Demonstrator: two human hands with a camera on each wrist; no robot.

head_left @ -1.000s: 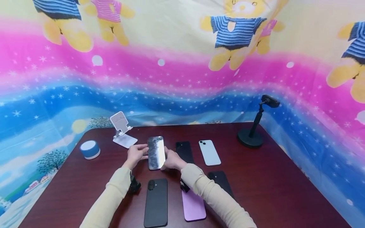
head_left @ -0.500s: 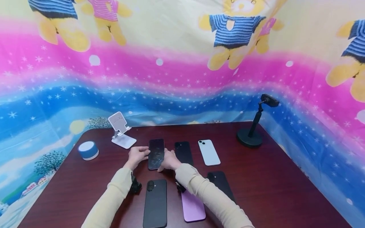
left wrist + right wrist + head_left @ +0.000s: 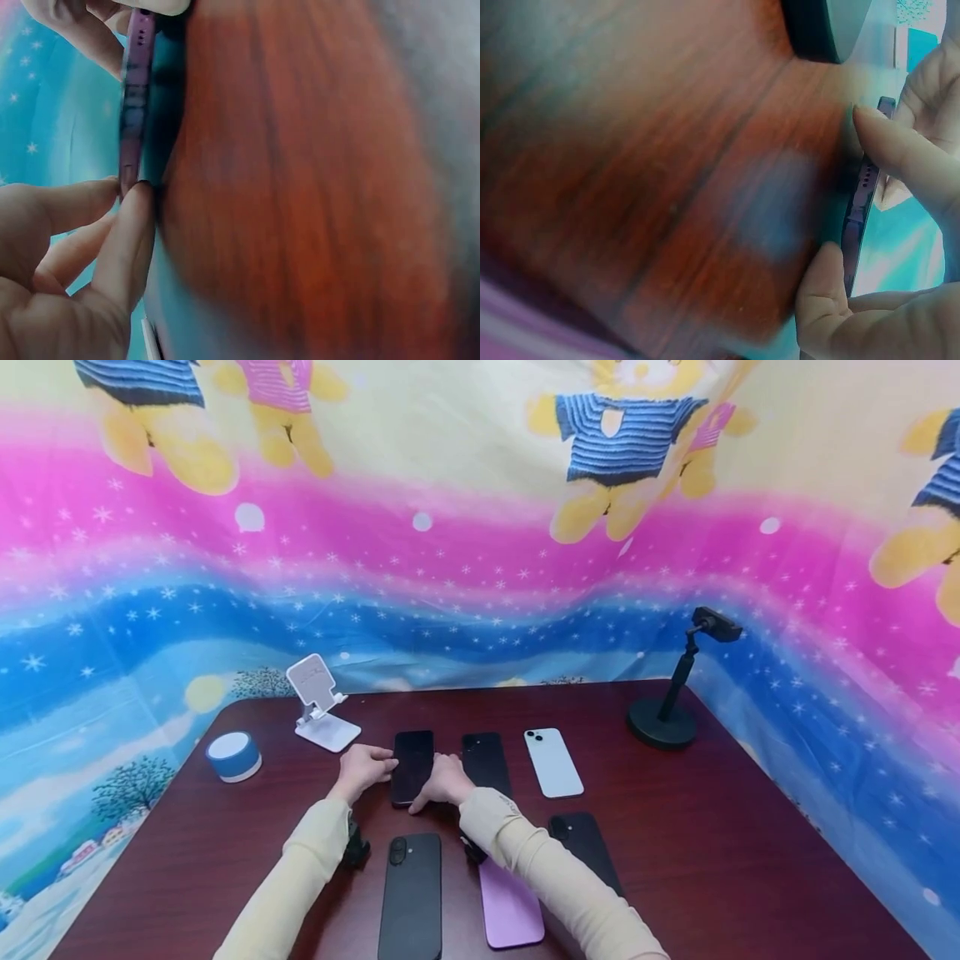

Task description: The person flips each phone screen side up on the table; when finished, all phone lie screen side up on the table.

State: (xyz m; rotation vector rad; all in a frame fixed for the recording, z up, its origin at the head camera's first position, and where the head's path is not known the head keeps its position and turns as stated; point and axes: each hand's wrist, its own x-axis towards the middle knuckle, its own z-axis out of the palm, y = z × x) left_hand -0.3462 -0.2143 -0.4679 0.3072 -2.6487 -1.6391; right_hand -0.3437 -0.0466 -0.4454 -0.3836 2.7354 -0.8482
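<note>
A phone (image 3: 412,770) lies with its dark glossy screen up between my two hands, close over the table. My left hand (image 3: 364,772) pinches its left edge between thumb and fingers. The right hand (image 3: 446,782) holds the right edge, its thumb reaching along the near edge. In the left wrist view the phone's purplish side (image 3: 135,97) shows speaker holes, and left fingertips (image 3: 135,202) grip one end. The right wrist view also has the phone's thin side (image 3: 859,206), partly covered by fingers.
Beside it lie a black phone (image 3: 485,764) and a white phone (image 3: 553,762). Nearer are a dark grey phone (image 3: 411,897), a purple phone (image 3: 512,910) and another black phone (image 3: 588,843). Behind stand a white phone stand (image 3: 324,706), a blue-white round object (image 3: 234,757) and a black camera stand (image 3: 663,718).
The phone has tipped back flatter and lower. Its screen has gone from brightly reflective to dark. Both hands stay on its edges, the right shifting slightly left.
</note>
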